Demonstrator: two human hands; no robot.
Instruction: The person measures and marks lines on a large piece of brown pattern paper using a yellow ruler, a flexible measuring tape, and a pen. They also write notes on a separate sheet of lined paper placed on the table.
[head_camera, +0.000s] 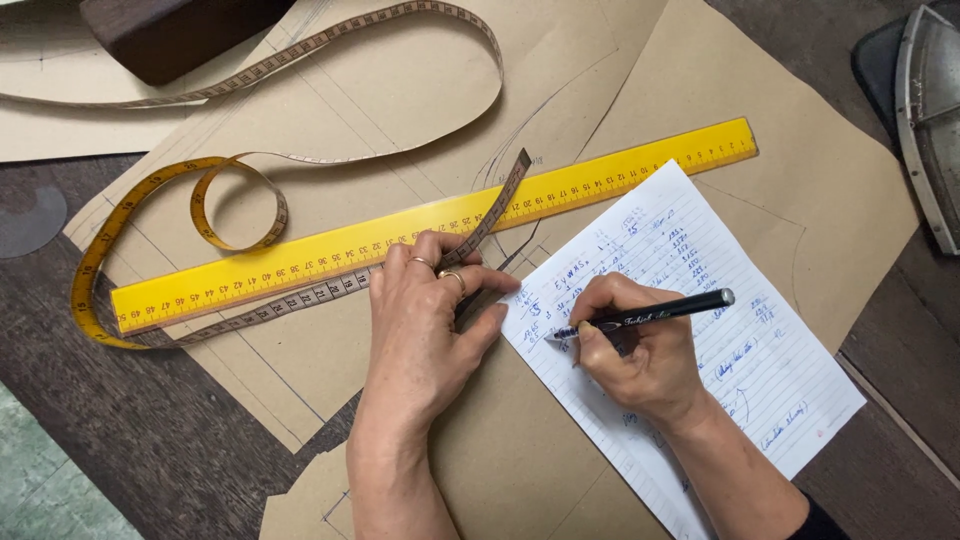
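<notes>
black pen (655, 311) sits in the right hand (640, 360), grip closed around the barrel near the tip, tip on the lined paper sheet (770, 370). sheet carries blue handwritten notes and lies at an angle over brown pattern paper (830, 200) on the dark wooden bench (150, 440).

left hand (425, 330) rests flat-ish, fingers bent, pinning a tape measure (300, 297) against the pattern paper just below the yellow ruler (430, 225). grip here is a press-down hold, not a full wrap; the tape's free end sticks up past the fingertips and crosses the ruler's edge.

handling, judged:
- pen: light, rigid, smooth barrel; best held low near the tip, as now.
- tape measure: soft, limp, springs into loops; needs pinning at the reading point or it creeps.
- lined sheet: thin, light, slides easily on the pattern paper; the writing hand's heel holds it.
- ruler: stiff, flat, likely plastic.

dark wooden block (170, 35) top left; grey metal object (930, 120) at right edge, kind unclear.
</notes>
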